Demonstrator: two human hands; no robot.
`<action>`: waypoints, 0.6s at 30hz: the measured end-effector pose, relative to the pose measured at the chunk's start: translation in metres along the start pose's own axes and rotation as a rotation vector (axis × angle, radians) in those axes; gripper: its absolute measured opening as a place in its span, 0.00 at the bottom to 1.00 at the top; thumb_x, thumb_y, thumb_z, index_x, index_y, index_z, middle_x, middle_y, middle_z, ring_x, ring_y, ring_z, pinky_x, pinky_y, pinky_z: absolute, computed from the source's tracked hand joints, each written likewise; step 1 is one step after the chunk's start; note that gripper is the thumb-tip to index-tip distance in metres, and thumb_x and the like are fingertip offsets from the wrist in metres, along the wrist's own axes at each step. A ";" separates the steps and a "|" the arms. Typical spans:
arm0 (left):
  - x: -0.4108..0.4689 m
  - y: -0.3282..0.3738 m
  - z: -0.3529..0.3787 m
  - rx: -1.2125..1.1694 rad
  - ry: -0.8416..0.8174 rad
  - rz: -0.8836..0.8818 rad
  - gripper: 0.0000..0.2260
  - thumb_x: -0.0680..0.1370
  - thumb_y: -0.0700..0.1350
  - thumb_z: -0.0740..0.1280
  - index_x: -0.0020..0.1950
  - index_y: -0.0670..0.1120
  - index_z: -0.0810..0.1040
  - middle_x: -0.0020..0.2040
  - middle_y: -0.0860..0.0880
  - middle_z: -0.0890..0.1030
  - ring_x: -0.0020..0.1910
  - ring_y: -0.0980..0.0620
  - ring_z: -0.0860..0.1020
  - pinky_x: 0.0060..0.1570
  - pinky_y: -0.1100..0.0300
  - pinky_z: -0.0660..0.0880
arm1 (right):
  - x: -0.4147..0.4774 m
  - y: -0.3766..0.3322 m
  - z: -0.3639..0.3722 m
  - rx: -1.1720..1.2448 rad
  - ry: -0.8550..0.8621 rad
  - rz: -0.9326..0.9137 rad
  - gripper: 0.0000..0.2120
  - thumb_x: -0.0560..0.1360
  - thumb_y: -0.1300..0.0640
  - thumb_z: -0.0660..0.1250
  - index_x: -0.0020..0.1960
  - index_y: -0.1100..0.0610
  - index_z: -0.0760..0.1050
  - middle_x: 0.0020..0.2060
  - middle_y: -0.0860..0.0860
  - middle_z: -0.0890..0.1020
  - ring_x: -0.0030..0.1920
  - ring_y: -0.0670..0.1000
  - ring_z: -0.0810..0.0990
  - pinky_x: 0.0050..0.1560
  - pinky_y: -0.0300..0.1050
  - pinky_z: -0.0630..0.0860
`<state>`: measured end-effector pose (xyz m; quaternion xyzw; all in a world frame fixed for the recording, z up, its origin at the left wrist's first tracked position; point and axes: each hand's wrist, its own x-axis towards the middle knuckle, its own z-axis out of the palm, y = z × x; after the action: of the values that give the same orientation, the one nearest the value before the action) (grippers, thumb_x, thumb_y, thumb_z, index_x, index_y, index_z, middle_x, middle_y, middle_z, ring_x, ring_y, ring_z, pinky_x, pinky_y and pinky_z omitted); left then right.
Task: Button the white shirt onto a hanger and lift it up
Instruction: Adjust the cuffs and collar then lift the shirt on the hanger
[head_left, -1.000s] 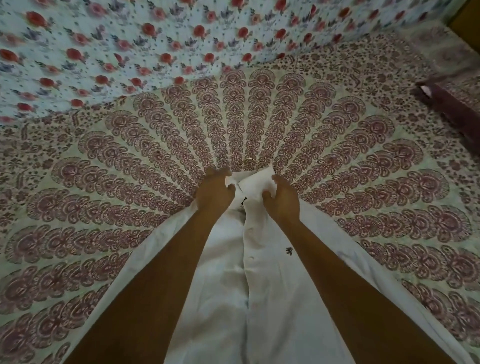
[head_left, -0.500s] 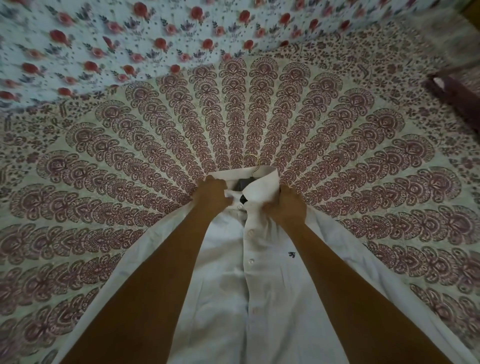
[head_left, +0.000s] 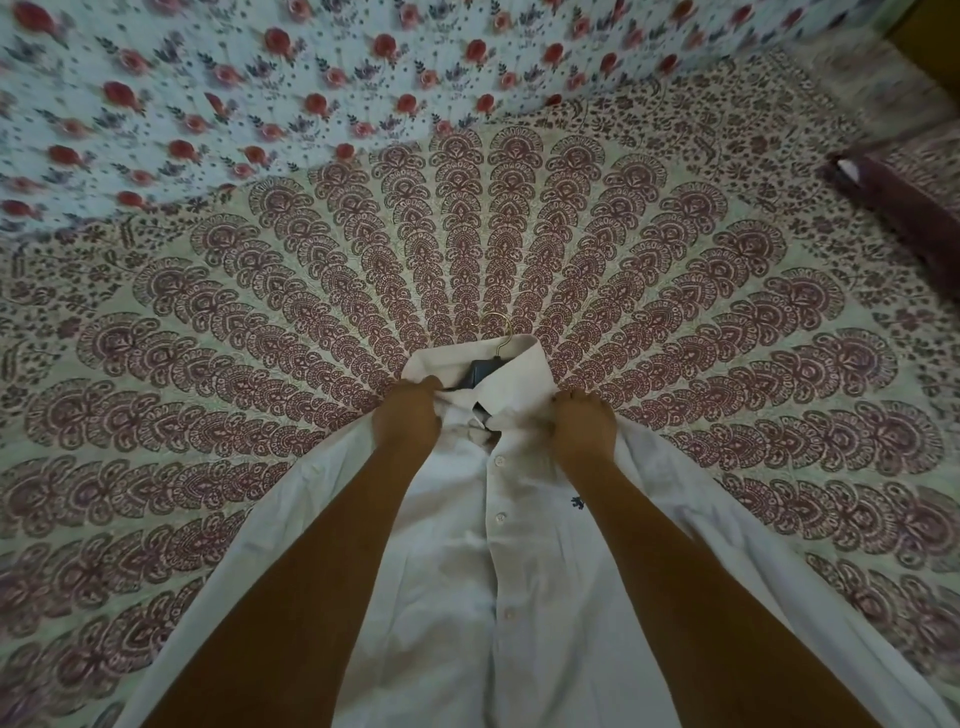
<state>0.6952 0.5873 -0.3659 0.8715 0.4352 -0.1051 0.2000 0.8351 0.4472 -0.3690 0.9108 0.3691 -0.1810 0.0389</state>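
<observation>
Both hands had slid a little apart since a second earlier, so the collar (head_left: 519, 364) sat more open and the hanger (head_left: 480, 371) showed inside it, its gold hook (head_left: 496, 332) poking out past the collar's far side. The left hand (head_left: 408, 418) had its fingers curled into the fabric just left of the collar, and the right hand (head_left: 584, 426) gripped the cloth on the other side the same way.

The white shirt (head_left: 467, 597) lay face up in the middle of the bedsheet (head_left: 519, 234), buttons (head_left: 500, 461) closed down the front. That sheet was cream with a maroon feather mandala fanning out. A rose-print cloth (head_left: 260, 78) ran along its far edge, and a dark maroon pillow (head_left: 914, 192) sat at the right edge.
</observation>
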 end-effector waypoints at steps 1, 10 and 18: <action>0.001 0.001 -0.002 0.041 -0.014 -0.006 0.16 0.74 0.42 0.66 0.62 0.49 0.72 0.57 0.41 0.76 0.56 0.43 0.75 0.48 0.53 0.73 | 0.000 0.002 -0.001 0.030 0.002 -0.004 0.15 0.76 0.63 0.56 0.62 0.60 0.69 0.60 0.56 0.74 0.60 0.56 0.72 0.61 0.48 0.67; -0.006 -0.012 -0.008 -0.196 0.121 0.115 0.20 0.70 0.43 0.72 0.61 0.45 0.76 0.58 0.39 0.71 0.56 0.41 0.73 0.55 0.52 0.71 | -0.016 0.021 -0.005 0.466 0.205 -0.084 0.17 0.70 0.64 0.65 0.59 0.63 0.71 0.42 0.59 0.81 0.44 0.62 0.79 0.48 0.53 0.74; -0.047 0.000 -0.050 -0.760 0.185 -0.123 0.23 0.75 0.53 0.54 0.45 0.36 0.80 0.42 0.44 0.78 0.43 0.47 0.74 0.42 0.59 0.65 | -0.059 0.015 -0.011 0.639 0.315 -0.055 0.25 0.62 0.59 0.61 0.59 0.59 0.72 0.51 0.54 0.80 0.51 0.58 0.78 0.54 0.49 0.64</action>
<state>0.6678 0.5757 -0.3039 0.7135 0.5107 0.1307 0.4616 0.8096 0.3999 -0.3389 0.8834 0.3194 -0.1459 -0.3103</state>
